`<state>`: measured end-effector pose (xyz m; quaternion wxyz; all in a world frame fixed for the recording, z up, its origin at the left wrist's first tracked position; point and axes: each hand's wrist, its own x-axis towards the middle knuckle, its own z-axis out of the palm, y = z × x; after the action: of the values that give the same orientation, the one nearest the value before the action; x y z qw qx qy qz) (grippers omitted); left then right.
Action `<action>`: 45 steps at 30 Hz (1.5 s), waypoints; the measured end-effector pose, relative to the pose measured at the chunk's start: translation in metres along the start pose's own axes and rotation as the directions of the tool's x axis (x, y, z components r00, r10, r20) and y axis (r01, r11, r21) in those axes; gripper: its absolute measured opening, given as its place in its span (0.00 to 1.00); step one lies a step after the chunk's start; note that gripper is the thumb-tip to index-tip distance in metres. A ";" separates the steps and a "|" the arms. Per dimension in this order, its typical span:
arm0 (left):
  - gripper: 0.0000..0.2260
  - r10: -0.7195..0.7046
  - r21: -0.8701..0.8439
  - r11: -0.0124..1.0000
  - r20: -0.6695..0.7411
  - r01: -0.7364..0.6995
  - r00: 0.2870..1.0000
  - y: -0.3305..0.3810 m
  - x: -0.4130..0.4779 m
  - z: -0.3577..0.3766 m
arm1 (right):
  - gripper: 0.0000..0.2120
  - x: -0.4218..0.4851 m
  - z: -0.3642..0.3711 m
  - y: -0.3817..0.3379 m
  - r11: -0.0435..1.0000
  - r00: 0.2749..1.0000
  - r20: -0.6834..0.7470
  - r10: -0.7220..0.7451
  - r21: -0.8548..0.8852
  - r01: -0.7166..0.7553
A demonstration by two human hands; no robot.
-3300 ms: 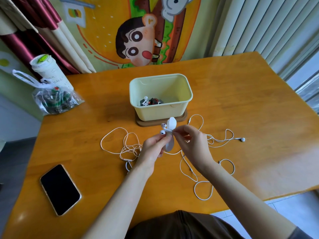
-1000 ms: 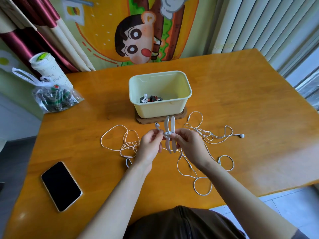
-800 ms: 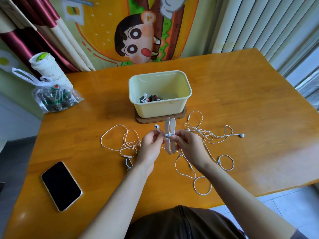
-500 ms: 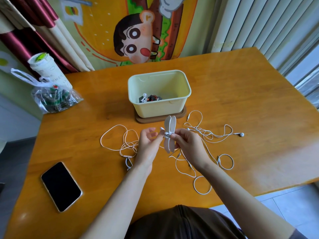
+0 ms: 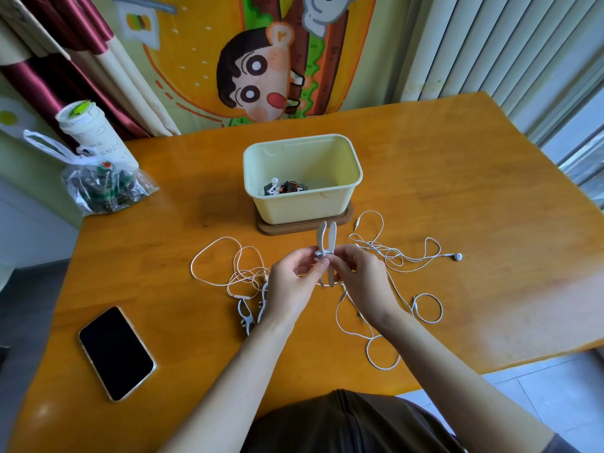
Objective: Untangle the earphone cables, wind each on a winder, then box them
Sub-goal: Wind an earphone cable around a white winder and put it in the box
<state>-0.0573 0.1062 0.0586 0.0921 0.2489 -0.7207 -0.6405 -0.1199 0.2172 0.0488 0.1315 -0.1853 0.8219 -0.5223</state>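
White earphone cables point(image 5: 390, 256) sprawl on the wooden table point(image 5: 474, 197) beneath and beside both hands. Left hand point(image 5: 291, 289) and right hand point(image 5: 362, 282) pinch the upright winder point(image 5: 327, 245) between fingertips. Just beyond the fingers stands the box point(image 5: 304, 207); tabletop stretches rightward to its edge.

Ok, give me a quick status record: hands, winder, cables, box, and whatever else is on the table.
Left hand: pinches the winder at its middle
Right hand: pinches the winder from the other side
Winder: white, upright, held above the table, in front of the box
Cables: white, in loose loops on the table either side of the hands
Box: pale yellow, open, with dark items and an earbud inside
Also on table: phone screen up, near left; plastic bag, far left
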 end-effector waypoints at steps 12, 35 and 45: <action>0.10 0.024 0.192 0.981 -0.004 -0.023 1.000 -0.023 0.013 -0.014 | 0.05 -0.001 -0.012 0.002 0.920 0.974 0.180 -0.140 -0.339 0.195; 0.09 -0.044 -0.362 0.926 0.169 0.104 0.985 0.002 0.012 -0.013 | 0.07 0.027 -0.029 -0.007 0.998 0.998 0.023 0.051 -0.034 -0.050; 0.11 -0.108 -0.560 0.818 0.071 0.129 0.992 0.004 0.012 -0.008 | 0.08 0.013 -0.006 -0.011 0.976 0.988 0.089 0.124 0.169 -0.138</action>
<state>-0.0649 0.0940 0.0619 0.1087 0.2434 -0.4842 -0.8334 -0.1318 0.2120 0.0604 0.2135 -0.1386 0.7777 -0.5748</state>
